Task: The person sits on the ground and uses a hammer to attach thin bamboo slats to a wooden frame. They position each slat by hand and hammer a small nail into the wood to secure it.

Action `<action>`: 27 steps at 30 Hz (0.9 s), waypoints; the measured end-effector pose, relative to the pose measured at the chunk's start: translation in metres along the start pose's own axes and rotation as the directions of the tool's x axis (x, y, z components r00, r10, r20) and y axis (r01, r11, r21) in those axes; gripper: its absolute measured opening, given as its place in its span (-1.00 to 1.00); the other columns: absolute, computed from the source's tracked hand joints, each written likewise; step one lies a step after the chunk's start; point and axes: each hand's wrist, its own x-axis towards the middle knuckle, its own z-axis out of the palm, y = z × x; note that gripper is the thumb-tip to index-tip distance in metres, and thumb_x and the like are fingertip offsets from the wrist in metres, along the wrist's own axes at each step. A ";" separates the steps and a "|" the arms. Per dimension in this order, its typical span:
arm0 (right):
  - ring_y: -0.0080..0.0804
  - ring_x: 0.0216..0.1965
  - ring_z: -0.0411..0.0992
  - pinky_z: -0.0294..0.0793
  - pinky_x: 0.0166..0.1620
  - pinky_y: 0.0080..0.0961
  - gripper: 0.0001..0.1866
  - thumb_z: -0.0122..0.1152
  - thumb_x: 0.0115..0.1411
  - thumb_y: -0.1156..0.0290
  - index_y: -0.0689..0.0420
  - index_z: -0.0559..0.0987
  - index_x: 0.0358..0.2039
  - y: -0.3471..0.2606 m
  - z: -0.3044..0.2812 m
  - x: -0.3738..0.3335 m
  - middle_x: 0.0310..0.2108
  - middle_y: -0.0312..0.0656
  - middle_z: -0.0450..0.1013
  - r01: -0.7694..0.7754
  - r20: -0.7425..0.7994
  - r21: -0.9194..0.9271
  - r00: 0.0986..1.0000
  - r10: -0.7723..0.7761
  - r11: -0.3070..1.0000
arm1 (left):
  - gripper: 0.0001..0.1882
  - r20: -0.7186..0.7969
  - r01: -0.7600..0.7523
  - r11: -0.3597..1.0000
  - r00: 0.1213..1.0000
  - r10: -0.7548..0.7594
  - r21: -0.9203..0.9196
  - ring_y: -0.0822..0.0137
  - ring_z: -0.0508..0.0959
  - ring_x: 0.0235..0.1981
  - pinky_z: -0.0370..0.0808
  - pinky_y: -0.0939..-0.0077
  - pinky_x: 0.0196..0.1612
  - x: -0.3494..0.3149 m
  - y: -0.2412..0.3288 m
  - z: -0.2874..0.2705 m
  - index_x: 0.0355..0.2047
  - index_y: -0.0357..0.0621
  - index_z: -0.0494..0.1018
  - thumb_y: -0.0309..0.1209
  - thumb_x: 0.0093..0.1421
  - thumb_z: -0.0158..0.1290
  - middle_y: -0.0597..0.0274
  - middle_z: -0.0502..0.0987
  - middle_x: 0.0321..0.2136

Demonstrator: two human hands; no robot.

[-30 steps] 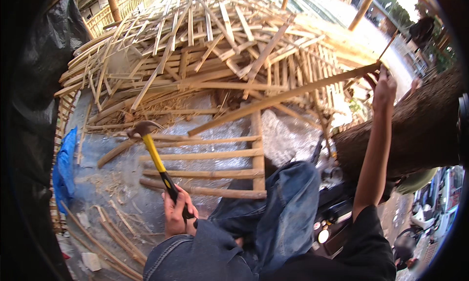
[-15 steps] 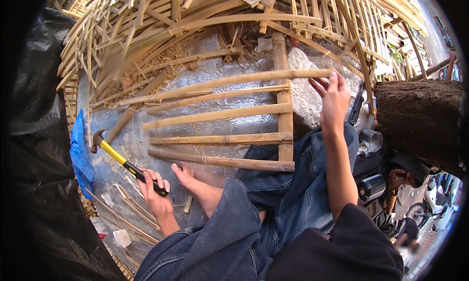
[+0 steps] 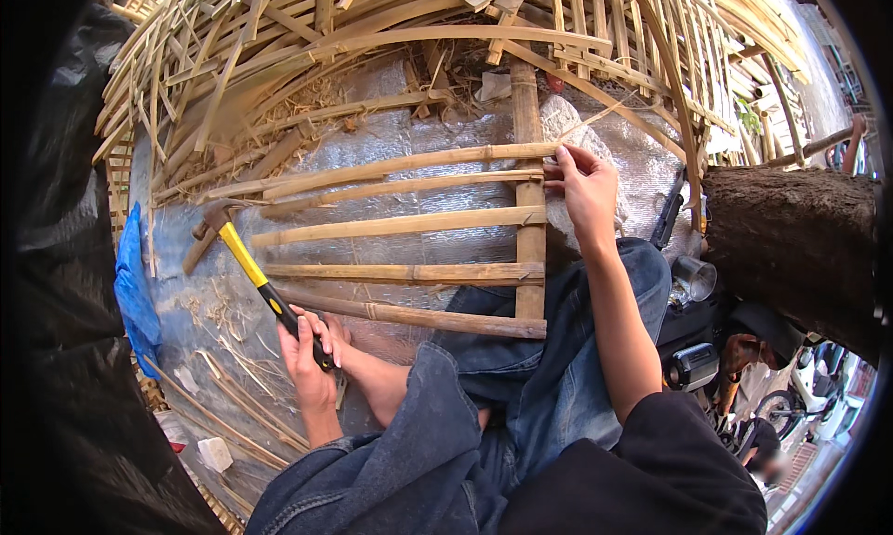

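Note:
My left hand (image 3: 314,360) is wrapped round the black grip of a claw hammer (image 3: 244,259) with a yellow shaft. The hammer head points up and away to the left, off the wood. With thumb and fingers, my right hand (image 3: 588,189) pinches the right end of the farthest bamboo slat (image 3: 419,161). That end lies across a bamboo crosspiece (image 3: 530,242) and sticks out slightly past it. Several more slats, among them a middle slat (image 3: 400,224) and the nearest slat (image 3: 419,318), fan out leftward from the crosspiece.
Piled split bamboo (image 3: 372,42) fills the far side. A pale stone (image 3: 567,126) sits behind the crosspiece, with a thick log (image 3: 791,242) at right. A clear cup (image 3: 693,277) stands by my knee; a blue plastic sheet (image 3: 138,293) and thin strips (image 3: 246,405) lie left.
My right hand has moved left, and the farthest slat's end has come in from well beyond the crosspiece to just past it. The hammer has shifted a little to the right in my left hand.

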 end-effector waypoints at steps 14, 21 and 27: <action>-0.45 -0.40 0.58 0.62 -0.41 -0.57 -0.61 0.33 0.24 0.30 0.40 0.59 -0.10 -0.004 0.006 0.006 -0.32 -0.06 0.60 -0.105 0.122 -0.047 0.986 0.110 0.993 | -0.78 -0.089 0.000 1.000 0.996 0.000 0.001 0.58 0.32 -0.59 0.31 0.70 -0.68 -0.007 0.008 -0.006 0.03 -0.11 0.23 -0.36 0.45 -0.10 0.32 0.31 -0.39; -0.63 -0.37 0.51 0.46 -0.41 -0.73 -0.62 0.32 0.26 0.23 0.29 0.62 -0.07 0.008 -0.027 0.018 -0.31 -0.25 0.59 -0.066 0.151 -0.086 0.985 0.079 0.994 | -0.81 -0.063 -0.029 0.998 0.998 0.025 -0.061 0.54 0.35 -0.52 0.35 0.65 -0.65 0.000 -0.003 -0.018 0.02 -0.07 0.24 -0.38 0.45 -0.11 0.34 0.31 -0.37; -0.75 -0.43 0.44 0.38 -0.47 -0.85 -0.64 0.31 0.28 0.25 0.28 0.62 -0.07 0.012 -0.016 0.015 -0.30 -0.29 0.58 -0.092 0.172 -0.048 0.980 0.099 0.995 | -0.81 -0.149 -0.060 0.995 0.988 0.047 -0.082 0.54 0.33 -0.50 0.32 0.67 -0.61 -0.007 0.010 -0.031 0.01 -0.05 0.25 -0.33 0.46 -0.12 0.35 0.30 -0.36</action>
